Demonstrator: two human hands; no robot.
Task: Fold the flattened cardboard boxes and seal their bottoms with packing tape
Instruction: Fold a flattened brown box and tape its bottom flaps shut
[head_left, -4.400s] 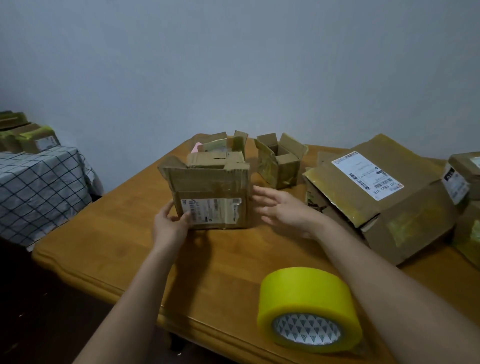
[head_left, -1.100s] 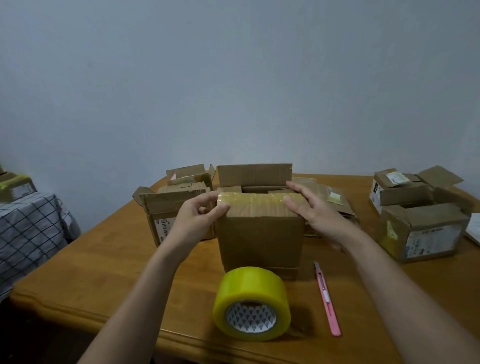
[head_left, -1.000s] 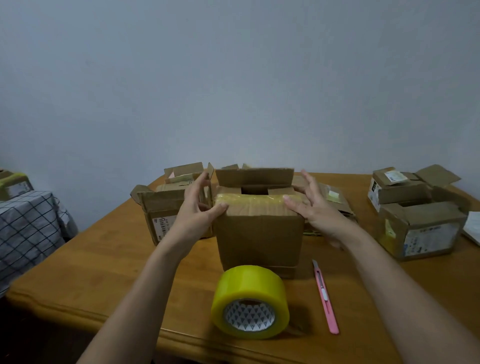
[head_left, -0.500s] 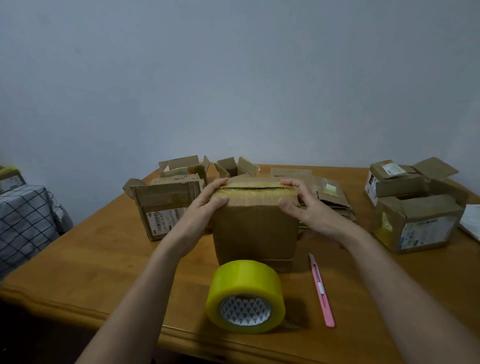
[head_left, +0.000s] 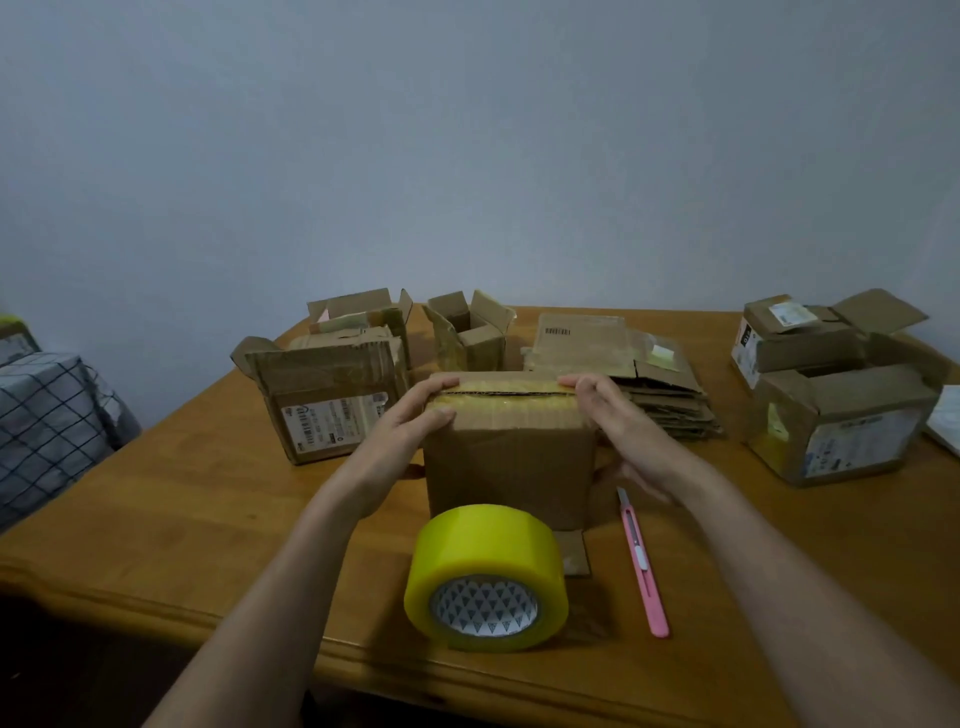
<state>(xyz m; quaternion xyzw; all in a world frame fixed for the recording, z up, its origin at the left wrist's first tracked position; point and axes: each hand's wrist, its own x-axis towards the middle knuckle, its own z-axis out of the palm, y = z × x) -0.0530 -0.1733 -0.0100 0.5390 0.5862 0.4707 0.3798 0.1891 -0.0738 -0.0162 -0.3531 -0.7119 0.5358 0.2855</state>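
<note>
Cardboard was everywhere on the wooden table (head_left: 171, 499), so here is the state from left to right. At far left a checked cloth (head_left: 47, 415) covered smth beside the table. Then came a folded box with a shipping label (head_left: 327, 400), standing with flaps up, and behind it two smaller open boxes (head_left: 470, 332). In the middle stood the box you worked on (head_left: 511, 457). Its two top flaps were closed edge to edge, with a dark seam between them, and old yellowish tape showed on the near flap. I judge this upper face was the bottom to seal, but no fresh strip crossed the seam yet. The yellow tape roll (head_left: 485, 577) lay on its side just in front of the box, untouched, and the pink cutter (head_left: 641, 566) lay just beside it, to the right. Behind the cutter a stack of flattened boxes (head_left: 649, 384) waited, so several were left to fold. At far right two more boxes (head_left: 836, 400) stood, one on the other, flaps partly open.

So approx. the folding of this box was done; taping and cutting were left, then the flat stack.

Your left hand (head_left: 405, 441) gripped the left top corner, fingers curled over the flap, thumb on the front face. Your right hand (head_left: 618, 421) held the right top corner, fingers bent over the edge and the palm against the side wall. Both forearms reached fwd, either side of the roll.
</note>
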